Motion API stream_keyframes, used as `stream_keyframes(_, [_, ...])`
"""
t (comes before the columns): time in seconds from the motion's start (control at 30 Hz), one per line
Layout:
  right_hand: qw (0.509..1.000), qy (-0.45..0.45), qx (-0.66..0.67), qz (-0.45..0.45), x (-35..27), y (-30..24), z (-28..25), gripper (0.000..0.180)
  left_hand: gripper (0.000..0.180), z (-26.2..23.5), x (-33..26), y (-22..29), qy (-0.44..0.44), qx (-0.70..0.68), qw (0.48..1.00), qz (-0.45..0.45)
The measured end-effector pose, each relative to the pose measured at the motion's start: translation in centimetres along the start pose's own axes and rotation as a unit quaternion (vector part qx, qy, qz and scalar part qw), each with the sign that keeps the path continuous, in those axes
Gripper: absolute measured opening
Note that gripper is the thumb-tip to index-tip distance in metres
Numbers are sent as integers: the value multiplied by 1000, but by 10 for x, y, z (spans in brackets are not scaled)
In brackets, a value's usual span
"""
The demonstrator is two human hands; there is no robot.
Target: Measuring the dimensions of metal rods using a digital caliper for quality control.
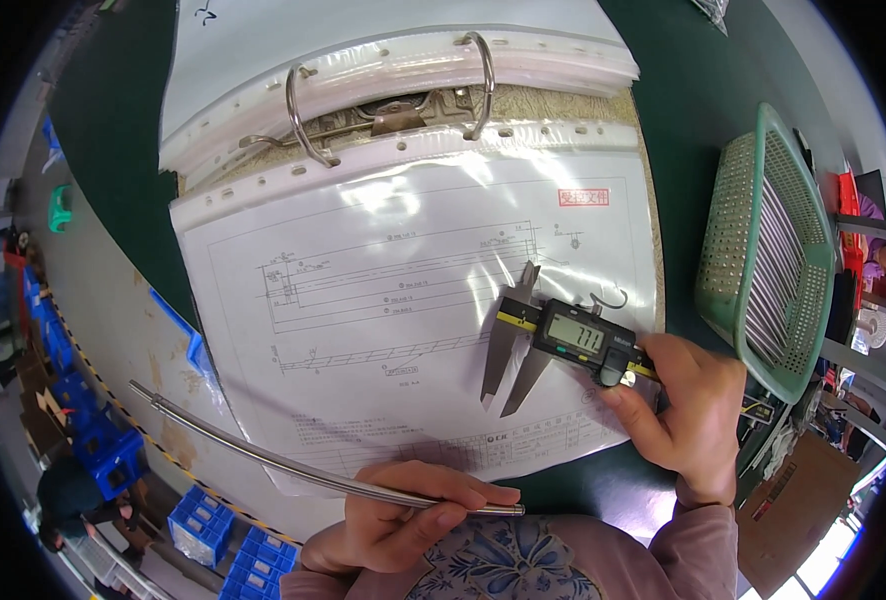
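The counter (108,125) is surfaced in dark green, and light is reflected in a glossy patch along its near edge. To the left, a pale floor (133,300) is marked with brown stains and crossed by a yellow-and-black striped line (115,402). Blue crates (201,525) are set down beyond it; a small green stool (60,208) is placed farther up. At far right, a white fan (871,330) is seen, with strong brightness below.

The rod (253,449) is long, thin and shiny. The left fingers (418,478) hold it near one end; most slants up to their left, a short tip pokes out to their right. The black caliper (575,335), its jaws apart, reaches left from the right fingers (641,415) holding it.
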State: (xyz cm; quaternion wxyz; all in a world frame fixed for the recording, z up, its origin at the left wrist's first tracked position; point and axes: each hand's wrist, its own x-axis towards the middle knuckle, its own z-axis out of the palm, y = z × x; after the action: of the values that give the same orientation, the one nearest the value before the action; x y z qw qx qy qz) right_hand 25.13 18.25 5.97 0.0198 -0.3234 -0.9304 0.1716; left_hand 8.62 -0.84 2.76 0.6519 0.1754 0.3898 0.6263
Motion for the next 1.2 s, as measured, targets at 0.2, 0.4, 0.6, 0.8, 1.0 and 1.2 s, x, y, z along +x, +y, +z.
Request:
stream_keyframes(0.2, [1000, -8, 6, 2, -1, -1, -1, 35, 14, 1, 0, 0, 9, -12, 1000, 6])
stream_keyframes(0.4, [998, 35, -45, -4, -7, -14, -11, 40, 14, 3, -5, -5, 61, -2, 997, 41])
stream_keyframes(0.6, [952, 106, -215, -188, -33, -45, -52, 47, 25, 7, 3, -8, 181, 27, 973, 141])
stream_keyframes(0.8, [899, -67, -243, -358, -44, -56, -104, 42, 20, -20, 1, -15, 119, -125, 964, 202])
stream_keyframes(1.0, [890, -81, -243, -378, -43, -61, -104, 40, 17, -31, 0, -15, 108, -211, 945, 225])
stream_keyframes(1.2, [975, -157, -89, -133, -60, -90, -113, 40, 15, -28, 5, -6, 66, -184, 957, 212])
